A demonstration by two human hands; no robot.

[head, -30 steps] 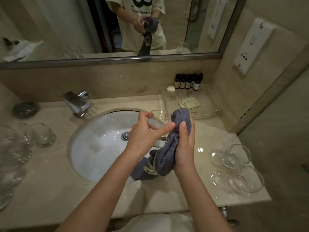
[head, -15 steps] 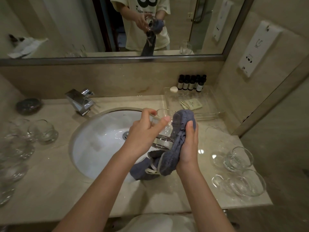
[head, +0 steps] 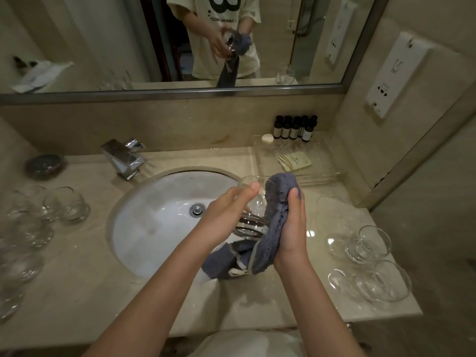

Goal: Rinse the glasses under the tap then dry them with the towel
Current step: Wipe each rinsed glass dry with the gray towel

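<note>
Over the right side of the white sink (head: 144,228), my left hand (head: 226,217) grips a clear glass (head: 253,222) that is tilted with its rim toward the back. My right hand (head: 292,228) holds a grey-blue towel (head: 273,217) pressed against the glass's right side, and the towel's loose end hangs down to the sink's front edge. The chrome tap (head: 123,158) stands at the back left, with no water visible. Several clear glasses (head: 368,243) sit on the counter to the right, and several more glasses (head: 64,204) stand to the left.
A clear tray (head: 322,161) at the back right carries small dark bottles (head: 293,127), a white soap and a paper packet. At the back left is a dark round dish (head: 43,164). A mirror (head: 103,34) spans the wall, and the side wall bears a white panel (head: 396,73).
The glass has come further out of the towel and turned in my left hand; the towel has shifted from over the glass to its right side. The view moved slightly.
</note>
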